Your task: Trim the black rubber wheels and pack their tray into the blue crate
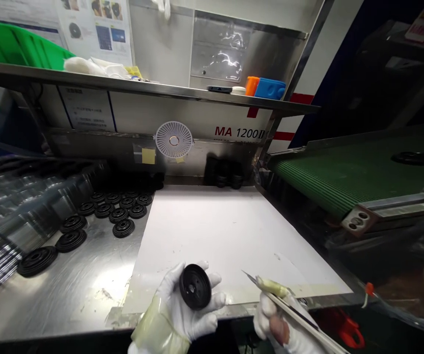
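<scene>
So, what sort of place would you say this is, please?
Probably a factory floor: a green conveyor belt, rows of identical black parts on a steel bench, and a machine panel marked MA 1200.

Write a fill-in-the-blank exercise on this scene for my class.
1. The left hand, gloved in ____, holds a round black part.
2. The right hand grips a ____ with a pointed metal blade.
3. More round black parts lie on the ____ tabletop, left of the white sheet.
4. The conveyor belt is ____.

Answers: white; knife; steel; green.

Black disc (pixel 195 286), white gloves (pixel 171 307), green ribbed belt (pixel 344 177)
</scene>
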### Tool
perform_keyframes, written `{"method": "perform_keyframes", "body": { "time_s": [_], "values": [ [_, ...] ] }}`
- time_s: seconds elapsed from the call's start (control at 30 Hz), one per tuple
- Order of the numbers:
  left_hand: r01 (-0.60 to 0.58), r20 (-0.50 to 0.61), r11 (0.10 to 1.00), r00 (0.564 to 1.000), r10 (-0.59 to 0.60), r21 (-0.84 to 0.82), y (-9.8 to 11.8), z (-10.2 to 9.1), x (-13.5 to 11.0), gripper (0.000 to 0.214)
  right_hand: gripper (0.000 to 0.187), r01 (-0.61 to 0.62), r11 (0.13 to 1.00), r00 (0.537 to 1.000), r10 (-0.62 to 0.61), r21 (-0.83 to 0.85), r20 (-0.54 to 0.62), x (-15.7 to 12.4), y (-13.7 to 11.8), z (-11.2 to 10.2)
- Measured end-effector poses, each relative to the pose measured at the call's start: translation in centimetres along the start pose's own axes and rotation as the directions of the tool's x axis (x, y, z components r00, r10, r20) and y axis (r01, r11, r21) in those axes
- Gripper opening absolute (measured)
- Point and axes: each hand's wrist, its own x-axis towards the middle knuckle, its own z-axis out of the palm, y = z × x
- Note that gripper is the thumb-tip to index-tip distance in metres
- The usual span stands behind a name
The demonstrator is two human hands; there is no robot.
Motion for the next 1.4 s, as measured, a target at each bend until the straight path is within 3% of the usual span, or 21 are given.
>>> {"method": "perform_keyframes", "body": {
  "time_s": [0.1, 0.2, 0.3, 0.43, 0.5, 0.63, 0.73, 0.83, 0.93, 1.13, 1.3, 1.4],
  "values": [
    [0.051, 0.061, 0.999, 0.997, -0.051, 0.015, 0.1, -0.6, -0.3, 0.056, 0.033, 0.015, 0.998, 0.995, -0.009, -0.058, 0.103, 0.0, -0.6, 2.1],
    [-0.005, 0.114, 1.000, 0.993, 0.004, 0.008, -0.3, -0.8, -1.0, 0.046, 0.033, -0.008, 0.992, 0.989, 0.026, -0.124, 0.147, -0.2, -1.6, 3.9],
    [-0.074, 0.075, 0.995, 0.995, 0.069, 0.062, -0.5, -1.1, -1.4, 0.040, 0.032, -0.059, 0.994, 0.975, 0.077, -0.092, 0.208, -0.3, -2.6, 5.5],
    [0.033, 0.014, 0.982, 0.999, -0.036, 0.185, -0.5, -1.5, -1.1, 0.050, 0.030, -0.076, 0.997, 0.973, 0.081, -0.034, 0.217, -0.6, -3.0, 6.7],
    [0.026, 0.007, 0.980, 1.000, -0.028, 0.196, -0.5, -1.3, -1.2, 0.049, 0.031, -0.088, 0.994, 0.975, 0.100, -0.072, 0.200, -0.8, -2.7, 7.2],
    [-0.070, 0.133, 0.980, 0.990, 0.045, 0.189, -0.7, -0.8, -2.3, 0.041, 0.035, -0.082, 0.982, 0.957, 0.125, -0.169, 0.260, -1.0, -1.9, 8.2],
    [-0.090, 0.164, 0.983, 0.984, 0.063, 0.160, -0.9, -1.2, -2.7, 0.038, 0.031, -0.083, 0.984, 0.941, 0.129, -0.158, 0.312, -0.9, -1.8, 8.7],
    [-0.111, 0.068, 0.979, 0.993, 0.100, 0.169, -1.0, -1.8, -2.4, 0.041, 0.026, -0.112, 0.985, 0.938, 0.149, -0.131, 0.312, -0.7, -1.6, 8.8],
    [-0.107, -0.026, 0.976, 0.993, 0.114, 0.191, -1.0, -1.6, -2.1, 0.048, 0.033, -0.110, 0.979, 0.925, 0.164, -0.170, 0.342, -0.7, -1.1, 8.9],
    [-0.150, 0.049, 0.965, 0.989, 0.142, 0.215, -1.3, -0.7, -2.6, 0.041, 0.046, -0.163, 0.968, 0.936, 0.213, -0.189, 0.282, -0.7, 0.5, 8.8],
    [-0.177, -0.008, 0.961, 0.983, 0.183, 0.212, -1.6, -1.4, -2.0, 0.037, 0.047, -0.180, 0.964, 0.930, 0.231, -0.194, 0.285, -0.5, 0.7, 8.8],
    [-0.124, -0.018, 0.962, 0.991, 0.132, 0.242, -1.5, -1.5, -1.8, 0.043, 0.044, -0.148, 0.962, 0.941, 0.209, -0.231, 0.268, -0.4, 0.7, 8.8]
  ]
}}
